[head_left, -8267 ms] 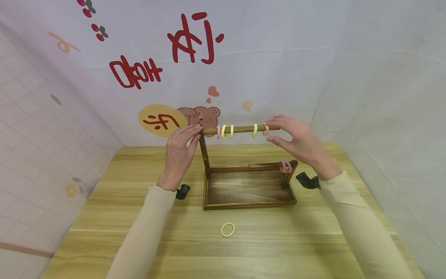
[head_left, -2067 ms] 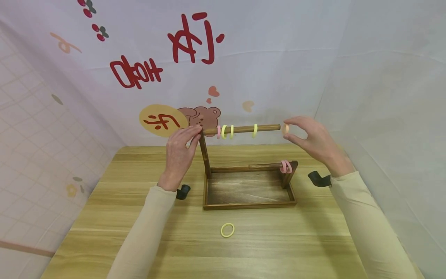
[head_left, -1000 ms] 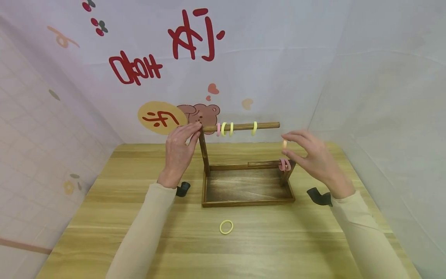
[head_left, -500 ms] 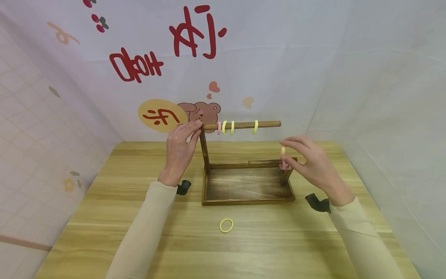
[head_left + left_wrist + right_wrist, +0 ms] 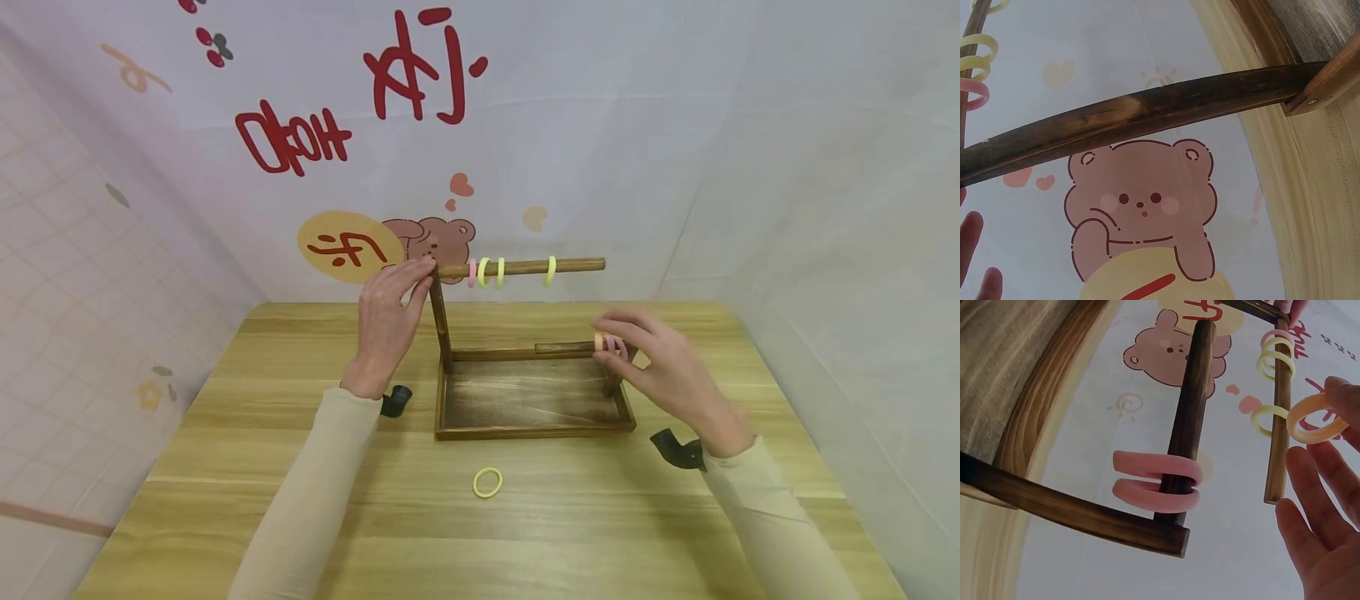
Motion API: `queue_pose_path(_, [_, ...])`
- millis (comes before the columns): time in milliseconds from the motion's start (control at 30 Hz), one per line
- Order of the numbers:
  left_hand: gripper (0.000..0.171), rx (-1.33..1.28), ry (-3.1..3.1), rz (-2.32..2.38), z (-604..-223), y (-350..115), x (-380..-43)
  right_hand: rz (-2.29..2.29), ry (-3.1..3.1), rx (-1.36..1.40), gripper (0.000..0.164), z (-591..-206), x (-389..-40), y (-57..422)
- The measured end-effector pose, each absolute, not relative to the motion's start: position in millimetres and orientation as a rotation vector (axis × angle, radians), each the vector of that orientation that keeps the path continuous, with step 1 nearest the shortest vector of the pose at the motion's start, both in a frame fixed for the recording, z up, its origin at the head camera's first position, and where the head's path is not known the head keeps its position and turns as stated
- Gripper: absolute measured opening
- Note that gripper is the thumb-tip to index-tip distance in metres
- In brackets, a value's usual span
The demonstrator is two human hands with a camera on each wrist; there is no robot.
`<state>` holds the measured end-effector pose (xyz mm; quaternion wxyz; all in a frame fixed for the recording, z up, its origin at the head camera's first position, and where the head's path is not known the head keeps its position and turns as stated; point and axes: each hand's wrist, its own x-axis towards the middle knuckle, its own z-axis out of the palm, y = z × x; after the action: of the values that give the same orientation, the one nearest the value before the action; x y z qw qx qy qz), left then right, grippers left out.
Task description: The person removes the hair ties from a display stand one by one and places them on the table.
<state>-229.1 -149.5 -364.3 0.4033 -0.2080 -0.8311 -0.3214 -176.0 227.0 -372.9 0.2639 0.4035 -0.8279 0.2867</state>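
Observation:
My left hand (image 5: 386, 321) grips the top of the left post of a brown wooden stand (image 5: 532, 433), where the upper bar (image 5: 577, 266) begins. That bar carries a pink hair tie (image 5: 472, 273) and several yellow ones, one of them (image 5: 551, 271) farther right. Between thumb and fingertips, my right hand (image 5: 671, 371) pinches an orange hair tie (image 5: 1316, 434). It is in front of the lower bar (image 5: 562, 347), close to the pink hair ties (image 5: 1169, 499) hanging there. In the right wrist view the orange tie is around neither bar.
A loose yellow hair tie (image 5: 476, 487) lies on the wooden table (image 5: 570, 533) in front of the stand. Behind stands a white cloth backdrop (image 5: 600, 150) with a printed bear (image 5: 442, 242). Black pieces (image 5: 678, 450) show at both wrists.
The orange hair tie came off the upper bar's right end in my right hand, then moved down and left to the lower bar. My left hand has stayed on the stand.

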Motion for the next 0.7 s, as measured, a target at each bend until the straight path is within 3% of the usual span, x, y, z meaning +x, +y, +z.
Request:
queue_pose_path(300, [0.024, -0.519, -2.097, -0.822, -363.8, -149.5, -229.5, 0.790, -2.251, 1.106, 0.054, -383.0, -169.3, 223.6])
queue_pose_path(500, [0.024, -0.523, -2.095, -0.817, -363.4, -149.6, -229.3, 0.805, -2.261, 1.158, 0.035, -388.9, -164.7, 219.8])
queue_pose_path(600, [0.024, -0.525, -2.097, -0.818, -362.9, -149.6, -228.9, 0.799, -2.262, 1.181, 0.046, -392.6, -163.2, 216.7])
queue_pose_path(700, [0.024, -0.524, -2.097, -0.825, -362.6, -149.5, -228.6, 0.796, -2.269, 1.211, 0.046, -396.6, -161.8, 213.5])
